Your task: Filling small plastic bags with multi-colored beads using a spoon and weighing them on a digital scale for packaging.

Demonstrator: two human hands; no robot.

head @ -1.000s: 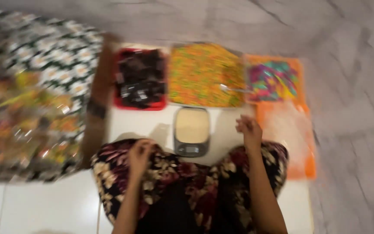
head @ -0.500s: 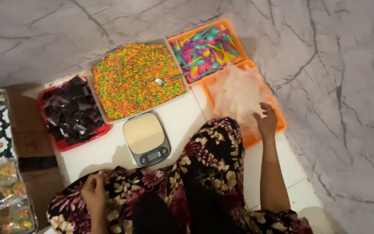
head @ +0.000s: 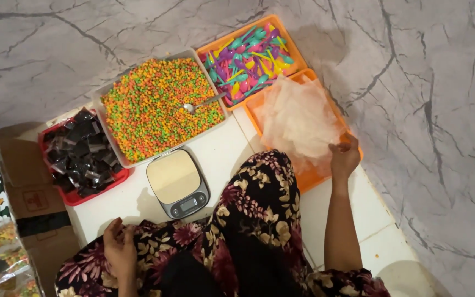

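Note:
My right hand (head: 343, 158) rests on a heap of thin clear plastic bags (head: 298, 118) lying in an orange tray (head: 319, 176), fingers pinching at the top bag. On my knee, over the flowered cloth, lies my left hand (head: 119, 248), loosely curled and holding nothing. Between my knees on the floor stands a small kitchen scale (head: 177, 182) with an empty pale platform.
A white tray of small orange, green and yellow bits (head: 158, 107) holds a metal spoon (head: 202, 103). A red tray of dark wrapped packets (head: 81, 154) sits left, an orange tray of coloured plastic spoons (head: 248, 55) far right. A cardboard box (head: 31, 203) and filled bags stand at the left.
The view swung right and tilted. My right hand moved from near the scale out to the plastic bags; my left hand stayed on my knee.

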